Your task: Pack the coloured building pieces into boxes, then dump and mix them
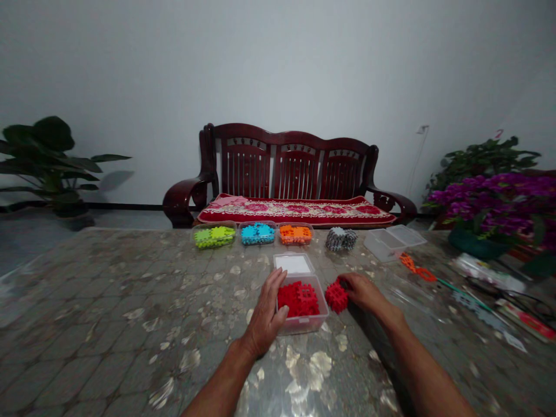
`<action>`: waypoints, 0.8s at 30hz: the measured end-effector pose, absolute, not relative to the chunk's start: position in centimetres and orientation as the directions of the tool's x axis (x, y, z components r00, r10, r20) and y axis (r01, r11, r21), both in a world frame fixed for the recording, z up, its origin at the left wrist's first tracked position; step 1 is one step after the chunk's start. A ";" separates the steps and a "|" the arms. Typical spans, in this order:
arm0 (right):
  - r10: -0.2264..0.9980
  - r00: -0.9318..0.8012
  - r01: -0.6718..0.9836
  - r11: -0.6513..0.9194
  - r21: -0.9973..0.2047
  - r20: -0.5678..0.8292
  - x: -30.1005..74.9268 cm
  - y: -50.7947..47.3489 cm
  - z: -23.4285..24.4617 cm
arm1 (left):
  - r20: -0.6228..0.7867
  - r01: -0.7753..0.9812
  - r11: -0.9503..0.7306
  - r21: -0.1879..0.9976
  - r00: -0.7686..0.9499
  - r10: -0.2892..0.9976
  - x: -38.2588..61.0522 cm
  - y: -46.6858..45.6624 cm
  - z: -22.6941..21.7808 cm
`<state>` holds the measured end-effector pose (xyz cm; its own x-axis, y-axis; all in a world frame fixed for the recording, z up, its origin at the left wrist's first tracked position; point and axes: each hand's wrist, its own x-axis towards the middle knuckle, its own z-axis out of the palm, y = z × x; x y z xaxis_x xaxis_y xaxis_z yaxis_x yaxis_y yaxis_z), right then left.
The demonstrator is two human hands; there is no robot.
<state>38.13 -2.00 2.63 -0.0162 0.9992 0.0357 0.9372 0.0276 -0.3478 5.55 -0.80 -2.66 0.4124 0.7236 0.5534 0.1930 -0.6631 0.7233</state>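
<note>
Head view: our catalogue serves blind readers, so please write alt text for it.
A person's left hand rests against a clear box of red pieces on a patterned table, while the right hand touches a red cluster beside it. Behind stand boxes of green pieces, blue pieces and orange pieces, then a wooden bench.

Pretty dim indoor shot, flat greyish light, wall [278, 58] darkening toward the corners. Plant [47, 156] at 9 o'clock throws a soft shadow rightward; darker one under the right hand [362, 291]. Pale sheen on the table [108, 301] at 6 o'clock. Edges stretched, everything at 3 o'clock smeary.
</note>
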 end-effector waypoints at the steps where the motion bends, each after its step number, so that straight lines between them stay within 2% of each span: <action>1: 1.000 -0.008 0.947 0.016 -0.320 0.027 38.2 -2.0 2.6 | 0.554 0.194 -0.663 0.723 0.411 0.724 5.6 -0.8 -2.7; 4: 0.996 0.078 0.959 -0.063 -0.276 0.041 38.7 -2.0 2.7 | 0.560 0.186 -0.669 0.719 0.415 0.717 5.6 -0.8 -2.5; 8: 0.972 0.177 0.931 -0.113 -0.348 0.157 39.2 -2.1 4.0 | 0.575 0.175 -0.685 0.707 0.422 0.701 5.5 -0.9 -2.4; 10: 0.971 0.122 0.907 -0.026 -0.419 0.204 38.3 -2.5 5.2 | 0.573 0.178 -0.683 0.709 0.420 0.704 5.5 -0.9 -2.5; 14: 0.966 -0.128 0.804 0.233 -0.547 0.224 34.3 -3.8 8.1 | 0.556 0.196 -0.663 0.722 0.405 0.726 5.6 -0.8 -2.6; 16: 0.945 -0.238 0.776 0.324 -0.541 0.225 32.0 -4.2 9.2 | 0.553 0.199 -0.660 0.725 0.403 0.729 5.6 -0.9 -2.6; 19: 0.914 -0.348 0.785 0.406 -0.468 0.209 29.8 -4.3 9.8 | 0.560 0.200 -0.667 0.718 0.403 0.723 5.6 -0.9 -2.5; 21: 0.911 -0.371 0.799 0.413 -0.437 0.182 29.4 -4.1 9.8 | 0.565 0.204 -0.671 0.713 0.401 0.722 5.7 -0.8 -2.6; 24: 0.917 -0.356 0.790 0.397 -0.467 0.176 29.6 -4.0 9.6 | 0.562 0.208 -0.673 0.710 0.408 0.720 5.7 -0.8 -2.7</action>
